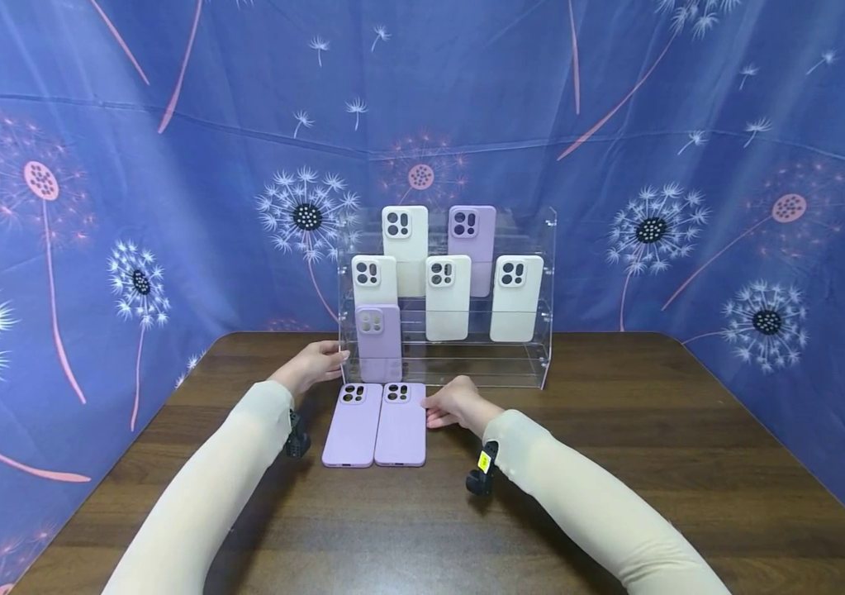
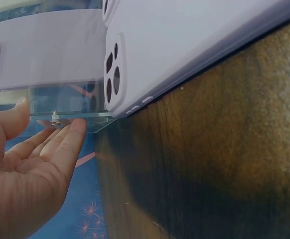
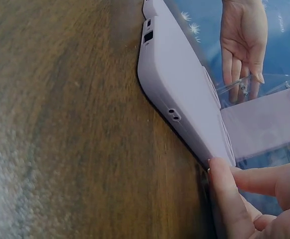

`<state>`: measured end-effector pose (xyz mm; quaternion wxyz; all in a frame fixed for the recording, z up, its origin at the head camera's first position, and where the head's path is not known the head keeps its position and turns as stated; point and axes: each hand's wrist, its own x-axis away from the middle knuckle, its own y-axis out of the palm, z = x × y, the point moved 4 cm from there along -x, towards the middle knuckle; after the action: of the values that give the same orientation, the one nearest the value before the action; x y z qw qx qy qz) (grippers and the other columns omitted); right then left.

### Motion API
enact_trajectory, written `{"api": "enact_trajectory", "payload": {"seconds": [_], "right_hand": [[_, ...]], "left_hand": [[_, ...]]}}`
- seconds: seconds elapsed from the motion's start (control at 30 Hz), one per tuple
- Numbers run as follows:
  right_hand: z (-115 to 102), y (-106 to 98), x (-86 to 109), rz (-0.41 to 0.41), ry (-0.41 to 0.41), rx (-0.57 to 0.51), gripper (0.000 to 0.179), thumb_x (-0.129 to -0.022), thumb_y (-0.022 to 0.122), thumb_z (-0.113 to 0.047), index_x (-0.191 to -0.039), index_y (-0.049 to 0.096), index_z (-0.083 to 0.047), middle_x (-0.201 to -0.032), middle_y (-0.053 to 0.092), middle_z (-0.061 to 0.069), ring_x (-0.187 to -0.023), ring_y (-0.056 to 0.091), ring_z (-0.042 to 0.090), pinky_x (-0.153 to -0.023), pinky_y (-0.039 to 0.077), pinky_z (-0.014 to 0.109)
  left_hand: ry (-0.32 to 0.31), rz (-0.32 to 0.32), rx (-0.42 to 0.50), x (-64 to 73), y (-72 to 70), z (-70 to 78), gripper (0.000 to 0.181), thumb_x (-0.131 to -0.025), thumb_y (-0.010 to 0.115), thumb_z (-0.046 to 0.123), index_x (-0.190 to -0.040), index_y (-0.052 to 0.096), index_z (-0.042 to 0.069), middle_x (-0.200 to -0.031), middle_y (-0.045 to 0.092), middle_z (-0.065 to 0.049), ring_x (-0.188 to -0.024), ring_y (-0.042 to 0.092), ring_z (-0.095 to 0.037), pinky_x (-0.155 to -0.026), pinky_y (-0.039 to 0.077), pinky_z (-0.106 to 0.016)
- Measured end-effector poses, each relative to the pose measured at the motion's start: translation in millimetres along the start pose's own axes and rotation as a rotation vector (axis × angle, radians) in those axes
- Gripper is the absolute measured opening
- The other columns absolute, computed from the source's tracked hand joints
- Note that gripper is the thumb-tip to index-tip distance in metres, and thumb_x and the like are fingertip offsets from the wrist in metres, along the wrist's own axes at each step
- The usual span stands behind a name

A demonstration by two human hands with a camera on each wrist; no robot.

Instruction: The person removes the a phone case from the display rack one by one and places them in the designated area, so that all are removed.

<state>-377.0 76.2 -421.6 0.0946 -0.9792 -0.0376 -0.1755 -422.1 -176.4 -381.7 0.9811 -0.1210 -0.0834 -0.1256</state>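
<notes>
My left hand (image 1: pixel 312 366) is at the left end of a clear acrylic display stand (image 1: pixel 481 373), its extended fingers touching the side panel. In the left wrist view its thumb (image 2: pixel 10 117) lies near the panel's edge. My right hand (image 1: pixel 459 403) touches the upper right edge of a purple phone case (image 1: pixel 401 434) with its fingertips. Another purple phone case (image 1: pixel 351 434) lies flat against that one on the left. A third purple phone case (image 1: pixel 380 345) stands in the bottom tier at the left, just behind the flat pair.
White phone cases (image 1: pixel 448 299) stand in the middle tier, at left, centre and right. The top tier bears a white case (image 1: pixel 405 240) and a purple case (image 1: pixel 472 240). The brown wooden table (image 1: pixel 652 413) meets a blue dandelion-print cloth (image 1: pixel 192 165) behind.
</notes>
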Motion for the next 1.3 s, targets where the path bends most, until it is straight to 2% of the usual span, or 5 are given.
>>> {"api": "enact_trajectory", "payload": {"seconds": [0.2,0.5,0.7,1.1,1.3], "right_hand": [[0,-2,-2.2,-0.014,0.002,-0.032,0.008,-0.083,0.069,0.008,-0.085,0.062,0.011,-0.059,0.059,0.010,-0.043,0.059,0.012,-0.050,0.062,0.027],[-1,-8,-5.3,-0.085,0.014,-0.110,0.007,-0.088,0.065,0.006,-0.090,0.065,0.013,-0.062,0.061,0.010,-0.050,0.062,0.014,-0.056,0.063,0.029],[-7,-14,-3.2,-0.122,0.001,-0.117,0.017,-0.089,0.064,0.004,-0.103,0.065,0.015,-0.067,0.063,0.009,-0.056,0.064,0.015,-0.062,0.064,0.030],[-26,-25,5.4,-0.148,-0.091,-0.041,0.026,-0.090,0.067,-0.005,-0.112,0.064,0.009,-0.084,0.072,0.011,-0.068,0.069,0.016,-0.070,0.064,0.031],[-32,-27,7.1,-0.151,-0.137,-0.073,0.028,-0.089,0.068,-0.004,-0.113,0.062,0.008,-0.081,0.072,0.008,-0.067,0.069,0.015,-0.071,0.064,0.030]], "left_hand": [[-0.002,0.002,-0.003,-2.8,-0.3,-0.2,0.058,-0.105,0.041,0.010,-0.150,0.012,-0.012,-0.153,0.023,-0.032,-0.141,0.028,-0.045,-0.117,0.037,-0.045],[-0.014,0.001,0.001,-2.8,-0.5,0.2,0.059,-0.105,0.040,0.009,-0.151,0.010,-0.010,-0.154,0.021,-0.032,-0.141,0.028,-0.045,-0.117,0.036,-0.045],[-0.005,-0.002,0.004,-1.1,0.6,1.1,0.058,-0.104,0.040,0.008,-0.150,0.010,-0.012,-0.153,0.022,-0.033,-0.141,0.028,-0.046,-0.117,0.037,-0.045],[-0.020,0.000,-0.003,-0.1,-0.6,-0.7,0.058,-0.104,0.041,0.009,-0.150,0.011,-0.012,-0.153,0.023,-0.032,-0.142,0.027,-0.045,-0.118,0.036,-0.045],[-0.018,-0.005,-0.014,1.9,0.9,0.9,0.059,-0.104,0.040,0.009,-0.150,0.010,-0.013,-0.153,0.023,-0.033,-0.142,0.027,-0.046,-0.118,0.035,-0.046]]}}
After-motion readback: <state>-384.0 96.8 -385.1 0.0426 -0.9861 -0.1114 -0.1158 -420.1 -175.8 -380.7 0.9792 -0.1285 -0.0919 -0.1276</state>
